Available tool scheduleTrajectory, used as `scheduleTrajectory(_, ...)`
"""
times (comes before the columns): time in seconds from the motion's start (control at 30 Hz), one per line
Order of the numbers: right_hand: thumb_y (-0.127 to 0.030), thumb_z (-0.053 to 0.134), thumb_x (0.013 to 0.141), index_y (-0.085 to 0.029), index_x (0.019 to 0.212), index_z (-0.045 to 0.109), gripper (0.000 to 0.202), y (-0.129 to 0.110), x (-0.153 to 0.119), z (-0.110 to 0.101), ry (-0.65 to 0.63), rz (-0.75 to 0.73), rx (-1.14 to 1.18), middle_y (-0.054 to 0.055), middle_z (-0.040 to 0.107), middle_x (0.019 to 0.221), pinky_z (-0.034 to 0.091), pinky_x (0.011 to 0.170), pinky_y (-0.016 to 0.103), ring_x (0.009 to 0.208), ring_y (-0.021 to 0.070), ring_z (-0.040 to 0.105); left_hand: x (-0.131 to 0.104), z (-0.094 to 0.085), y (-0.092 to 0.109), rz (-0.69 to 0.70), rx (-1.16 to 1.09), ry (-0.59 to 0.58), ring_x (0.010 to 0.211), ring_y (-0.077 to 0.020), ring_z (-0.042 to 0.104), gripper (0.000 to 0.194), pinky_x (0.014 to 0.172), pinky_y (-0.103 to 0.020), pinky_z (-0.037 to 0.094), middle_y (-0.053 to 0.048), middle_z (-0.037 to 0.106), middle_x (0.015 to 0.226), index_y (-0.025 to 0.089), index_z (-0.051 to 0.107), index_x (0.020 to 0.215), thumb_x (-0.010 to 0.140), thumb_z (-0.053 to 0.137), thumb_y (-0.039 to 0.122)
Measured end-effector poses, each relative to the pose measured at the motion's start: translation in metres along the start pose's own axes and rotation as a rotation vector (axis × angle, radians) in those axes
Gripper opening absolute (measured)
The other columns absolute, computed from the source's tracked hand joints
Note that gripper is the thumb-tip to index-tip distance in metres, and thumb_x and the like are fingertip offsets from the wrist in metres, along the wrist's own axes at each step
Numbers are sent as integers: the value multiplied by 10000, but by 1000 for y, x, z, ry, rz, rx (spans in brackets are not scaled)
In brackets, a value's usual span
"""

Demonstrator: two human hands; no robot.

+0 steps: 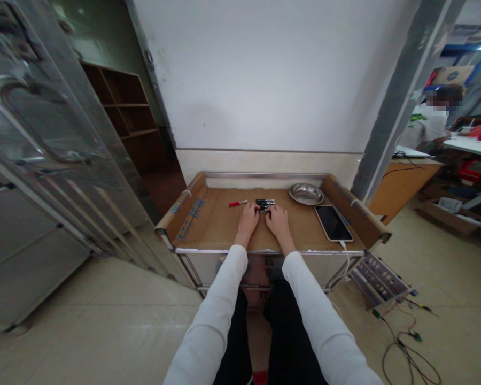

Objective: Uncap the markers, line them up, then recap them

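Observation:
Several black pens [265, 202] lie side by side, crosswise, on the cardboard-covered table [216, 230]. At the left end of the nearest pen is my left hand [249, 218], its fingers closed at the pen's end. My right hand [278, 220] is at the right end of that pen, fingers bent together. The fingertips partly hide the nearest pen. A red pen [236, 203] lies apart, just beyond and left of my left hand. A round metal bowl [306, 194] stands at the back right, touched by neither hand.
A tablet-like phone [333, 223] with a white cable lies at the right. Cardboard walls [355, 211] edge the table's sides. A metal door [64, 123] stands left. A device with loose wires [380, 280] is on the floor. A person [433, 115] sits at the far right.

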State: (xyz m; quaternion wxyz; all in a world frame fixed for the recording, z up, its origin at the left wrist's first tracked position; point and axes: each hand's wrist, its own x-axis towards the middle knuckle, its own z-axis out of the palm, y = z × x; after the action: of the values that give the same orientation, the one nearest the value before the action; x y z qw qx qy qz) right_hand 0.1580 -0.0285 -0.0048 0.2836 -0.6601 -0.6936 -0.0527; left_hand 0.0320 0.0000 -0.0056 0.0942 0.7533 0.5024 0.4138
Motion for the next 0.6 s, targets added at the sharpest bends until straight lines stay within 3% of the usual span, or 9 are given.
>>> scheduleTrajectory(0.27, -166, 431, 889, -153, 1024, 615, 229, 0, 1, 1, -6, 9, -20, 125, 637, 1105, 320, 865, 338, 1010, 233, 530, -2, -7, 11, 124, 127, -49, 1011, -229, 546, 125, 922, -376, 426, -82, 601, 1004, 190, 605, 932, 845, 525, 148)
scheduleTrajectory(0.6, -140, 406, 873, -155, 1013, 611, 249, -1, 0, 0, 14, 23, 6, 131, 631, 1077, 326, 878, 349, 999, 237, 525, -3, -8, 10, 60, 222, -66, 977, -247, 541, 36, 875, -377, 423, -89, 589, 952, 190, 578, 853, 834, 550, 177)
